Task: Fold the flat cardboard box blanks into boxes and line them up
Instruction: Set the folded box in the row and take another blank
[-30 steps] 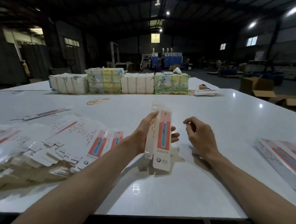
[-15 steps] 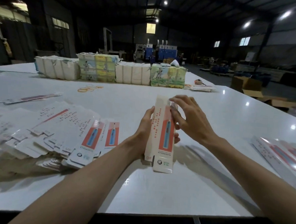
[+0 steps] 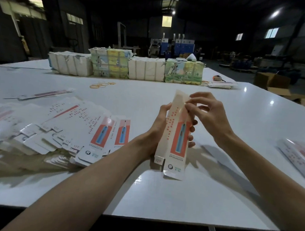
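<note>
Only legible mark: "QF" on the small bottom flap of the upright box (image 3: 175, 134), centre of the scene. Same "QF" repeats on flap tabs of the flat blanks (image 3: 72, 121) fanned out on the left. Red rows of print on the box side and green print by its tooth logo: too blurred to read.

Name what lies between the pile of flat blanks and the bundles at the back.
Head view: loose rubber bands on the table, between blanks and bundles.
</note>
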A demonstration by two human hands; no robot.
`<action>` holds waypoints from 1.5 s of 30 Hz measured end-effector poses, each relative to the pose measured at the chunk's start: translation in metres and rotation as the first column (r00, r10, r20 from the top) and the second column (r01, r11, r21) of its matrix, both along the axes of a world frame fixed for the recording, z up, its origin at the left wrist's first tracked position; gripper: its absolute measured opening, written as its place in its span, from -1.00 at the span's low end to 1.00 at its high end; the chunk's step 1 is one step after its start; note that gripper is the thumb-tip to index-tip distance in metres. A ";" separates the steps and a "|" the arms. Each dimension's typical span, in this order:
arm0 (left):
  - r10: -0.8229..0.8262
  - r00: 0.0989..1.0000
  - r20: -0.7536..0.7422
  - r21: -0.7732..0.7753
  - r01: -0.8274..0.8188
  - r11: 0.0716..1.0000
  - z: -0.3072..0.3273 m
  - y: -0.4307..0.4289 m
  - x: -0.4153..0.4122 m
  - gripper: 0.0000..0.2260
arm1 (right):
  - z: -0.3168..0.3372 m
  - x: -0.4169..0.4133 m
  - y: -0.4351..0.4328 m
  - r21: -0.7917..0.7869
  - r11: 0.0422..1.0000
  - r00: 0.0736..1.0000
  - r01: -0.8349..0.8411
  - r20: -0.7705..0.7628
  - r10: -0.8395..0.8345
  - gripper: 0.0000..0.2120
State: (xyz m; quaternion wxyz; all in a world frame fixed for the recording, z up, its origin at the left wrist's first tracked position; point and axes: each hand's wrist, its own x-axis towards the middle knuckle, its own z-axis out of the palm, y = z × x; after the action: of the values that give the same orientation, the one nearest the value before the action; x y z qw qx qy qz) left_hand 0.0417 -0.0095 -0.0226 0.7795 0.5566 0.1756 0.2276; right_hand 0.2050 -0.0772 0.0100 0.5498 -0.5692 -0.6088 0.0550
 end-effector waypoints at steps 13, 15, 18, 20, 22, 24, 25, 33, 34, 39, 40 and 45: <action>-0.113 0.989 -0.092 0.117 0.124 0.985 0.018 -0.019 0.007 -0.38 | 0.021 0.017 -0.019 -0.062 0.921 0.807 -0.384 -0.508 0.302 -0.84; -0.062 0.994 -0.090 0.075 0.069 0.995 0.020 -0.025 0.013 -0.42 | 0.018 0.016 -0.016 -0.009 0.905 0.768 -0.425 -0.532 0.356 -0.76; 0.011 1.000 -0.025 -0.003 -0.011 1.000 0.017 -0.022 0.015 -0.45 | 0.013 0.004 -0.013 0.066 0.904 0.752 -0.422 -0.531 0.390 -0.81; 0.048 0.998 0.050 -0.095 -0.043 0.995 0.015 -0.014 0.007 -0.47 | 0.005 -0.003 -0.010 0.035 0.924 0.774 -0.380 -0.535 0.339 -0.65; 0.070 0.989 0.130 -0.191 -0.045 0.981 0.014 -0.009 0.000 -0.49 | -0.005 -0.008 -0.008 -0.020 0.929 0.811 -0.370 -0.494 0.313 -0.47; 0.111 0.982 0.150 -0.166 -0.086 0.982 0.013 -0.006 -0.002 -0.47 | -0.013 -0.013 -0.006 -0.042 0.925 0.841 -0.379 -0.432 0.325 -0.46; 0.135 0.981 0.136 -0.121 -0.118 0.986 0.012 -0.006 -0.001 -0.45 | -0.016 -0.014 -0.006 -0.035 0.930 0.854 -0.367 -0.409 0.321 -0.48; 0.451 0.884 0.120 0.358 -0.462 0.811 0.006 -0.008 0.002 -0.74 | -0.017 -0.005 -0.005 0.003 0.963 0.906 -0.270 -0.337 0.255 -0.49; 0.465 0.872 0.155 0.407 -0.485 0.774 0.005 -0.007 0.002 -0.74 | -0.017 -0.005 -0.005 -0.002 0.966 0.915 -0.257 -0.321 0.243 -0.47; 0.308 0.939 0.152 0.428 -0.343 0.836 0.008 -0.010 0.003 -0.54 | -0.016 -0.004 -0.005 -0.002 0.976 0.950 -0.219 -0.228 0.212 -0.46; 0.259 0.957 0.129 0.405 -0.289 0.867 0.009 -0.013 0.004 -0.46 | -0.015 -0.004 -0.006 -0.009 0.976 0.953 -0.216 -0.219 0.209 -0.46; 0.284 0.953 0.101 0.379 -0.301 0.875 0.006 -0.015 0.007 -0.12 | -0.015 -0.010 -0.012 -0.036 0.973 0.943 -0.228 -0.258 0.211 -0.39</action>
State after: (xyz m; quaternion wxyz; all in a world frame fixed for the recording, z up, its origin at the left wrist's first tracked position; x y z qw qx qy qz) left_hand 0.0483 -0.0246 -0.0171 0.6131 0.6626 0.1922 0.3849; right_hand 0.1955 -0.0889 -0.0046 0.5943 -0.5038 -0.5915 0.2076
